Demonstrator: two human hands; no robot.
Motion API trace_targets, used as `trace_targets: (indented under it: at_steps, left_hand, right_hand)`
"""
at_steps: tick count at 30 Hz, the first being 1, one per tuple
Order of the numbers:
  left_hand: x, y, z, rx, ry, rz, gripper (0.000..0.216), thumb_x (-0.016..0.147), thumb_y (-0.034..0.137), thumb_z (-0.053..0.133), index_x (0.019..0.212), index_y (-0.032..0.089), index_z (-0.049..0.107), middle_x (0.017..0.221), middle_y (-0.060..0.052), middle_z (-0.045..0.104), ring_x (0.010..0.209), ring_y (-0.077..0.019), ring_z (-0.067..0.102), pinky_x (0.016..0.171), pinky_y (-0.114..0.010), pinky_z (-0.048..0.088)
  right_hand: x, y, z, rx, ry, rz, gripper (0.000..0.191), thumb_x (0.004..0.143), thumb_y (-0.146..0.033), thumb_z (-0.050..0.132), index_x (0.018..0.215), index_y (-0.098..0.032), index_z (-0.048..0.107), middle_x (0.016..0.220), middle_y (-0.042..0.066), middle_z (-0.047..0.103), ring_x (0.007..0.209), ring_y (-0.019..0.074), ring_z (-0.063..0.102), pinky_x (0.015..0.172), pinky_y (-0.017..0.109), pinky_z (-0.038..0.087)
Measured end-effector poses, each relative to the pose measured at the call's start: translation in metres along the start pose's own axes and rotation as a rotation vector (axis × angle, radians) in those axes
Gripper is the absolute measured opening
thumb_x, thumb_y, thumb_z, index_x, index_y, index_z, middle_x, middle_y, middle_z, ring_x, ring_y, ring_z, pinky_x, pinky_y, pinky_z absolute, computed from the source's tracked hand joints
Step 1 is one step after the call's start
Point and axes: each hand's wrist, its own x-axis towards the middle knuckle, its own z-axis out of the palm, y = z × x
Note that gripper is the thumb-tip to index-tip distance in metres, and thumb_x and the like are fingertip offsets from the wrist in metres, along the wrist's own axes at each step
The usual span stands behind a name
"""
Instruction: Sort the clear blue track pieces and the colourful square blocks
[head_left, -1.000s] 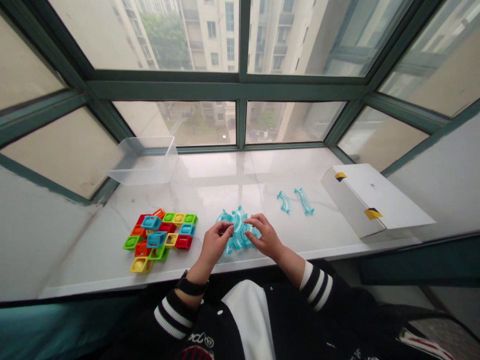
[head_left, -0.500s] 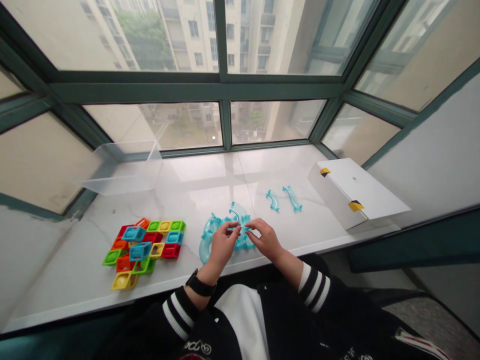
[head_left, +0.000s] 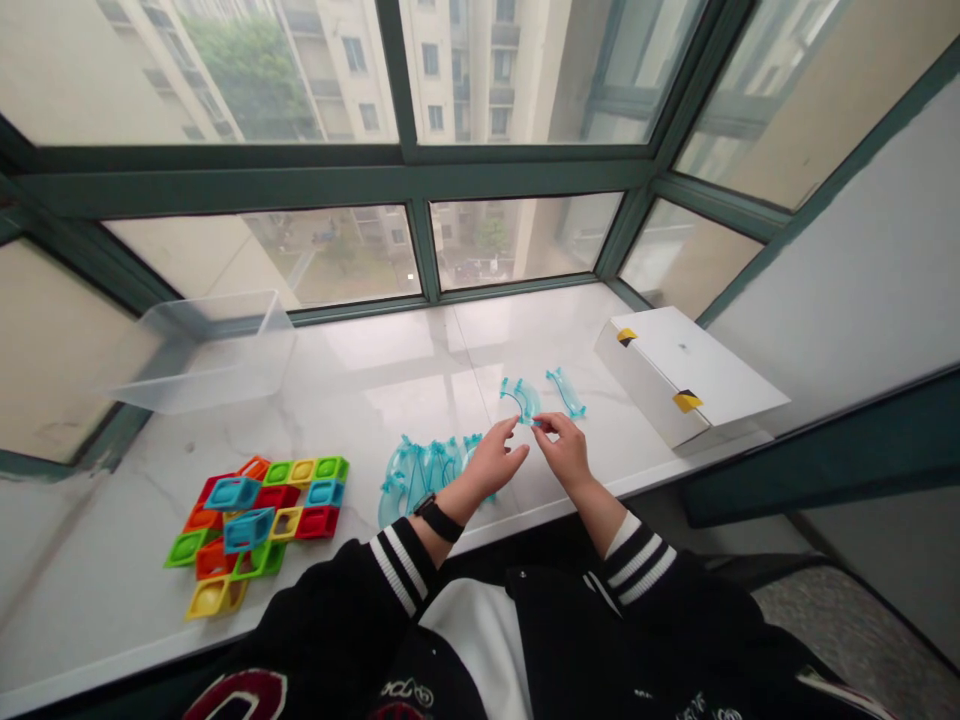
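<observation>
- black jacket (head_left: pixel 585 640), kinda varsity style tbh
- chunky ribbed left cuff (head_left: pixel 400 565) and right cuff (head_left: pixel 641 560), black with white stripes
- white shirt (head_left: pixel 487 630) showing in the middle
- pale scripty lettering (head_left: pixel 409 690) down front
- dark red patch (head_left: pixel 247 695) edged in white, left sleeve
- black watch (head_left: pixel 439 518), left wrist
- left hand (head_left: pixel 491 458) and right hand (head_left: pixel 564 450) both bare

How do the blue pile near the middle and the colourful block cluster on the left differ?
Colour: the blue pile is see-through blue; the block cluster mixes red, orange, yellow, green and blue. Shape: the blue pile has curved pieces, the block cluster boxy ones. View: the left hand partly hides the blue pile; nothing covers the block cluster. Both rest on the white ledge.
</observation>
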Motion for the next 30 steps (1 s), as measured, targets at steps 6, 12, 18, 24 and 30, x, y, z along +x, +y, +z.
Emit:
trace_targets:
  at_steps: [6, 12, 18, 24, 30]
  left_hand:
    - [0.036, -0.008, 0.024, -0.082, -0.013, -0.094, 0.073, 0.085, 0.031, 0.075, 0.153, 0.020, 0.054, 0.162, -0.016, 0.049, 0.142, -0.0359, 0.054, 0.114, -0.049, 0.051]
    - [0.061, -0.028, 0.034, -0.094, -0.005, -0.164, 0.079, 0.080, 0.030, 0.077, 0.154, 0.017, 0.052, 0.164, -0.018, 0.047, 0.151, -0.0379, 0.045, 0.123, -0.051, 0.039]
    - [0.070, -0.045, 0.035, -0.102, 0.001, -0.203, 0.089, 0.075, 0.035, 0.082, 0.155, 0.014, 0.050, 0.166, -0.022, 0.043, 0.156, -0.0390, 0.039, 0.127, -0.050, 0.032]
    - [0.076, -0.051, 0.039, -0.118, -0.011, -0.208, 0.092, 0.075, 0.038, 0.082, 0.156, 0.014, 0.048, 0.166, -0.022, 0.043, 0.155, -0.0386, 0.041, 0.126, -0.048, 0.033]
    - [0.078, -0.051, 0.044, -0.112, -0.020, -0.196, 0.091, 0.073, 0.036, 0.083, 0.155, 0.014, 0.049, 0.166, -0.021, 0.043, 0.155, -0.0383, 0.040, 0.125, -0.048, 0.033]
  right_hand:
    - [0.021, 0.035, -0.001, -0.072, 0.047, 0.054, 0.017, 0.092, -0.031, 0.062, 0.099, -0.021, 0.074, 0.090, 0.006, 0.073, 0.079, 0.0222, 0.068, 0.081, 0.039, 0.059]
    - [0.029, 0.060, 0.010, -0.094, -0.005, 0.097, 0.020, 0.090, -0.030, 0.059, 0.099, -0.020, 0.075, 0.095, 0.007, 0.074, 0.076, 0.0215, 0.067, 0.079, 0.038, 0.059]
    - [0.028, 0.070, 0.018, -0.094, -0.020, 0.093, 0.021, 0.090, -0.029, 0.058, 0.099, -0.020, 0.075, 0.099, 0.008, 0.075, 0.080, 0.0217, 0.068, 0.079, 0.038, 0.059]
    - [0.027, 0.075, 0.022, -0.099, -0.034, 0.109, 0.022, 0.090, -0.029, 0.059, 0.100, -0.020, 0.076, 0.095, 0.008, 0.074, 0.082, 0.0224, 0.068, 0.079, 0.038, 0.059]
    - [0.025, 0.078, 0.025, -0.079, -0.036, 0.114, 0.021, 0.091, -0.028, 0.059, 0.099, -0.018, 0.075, 0.096, 0.010, 0.074, 0.081, 0.0228, 0.070, 0.078, 0.039, 0.060]
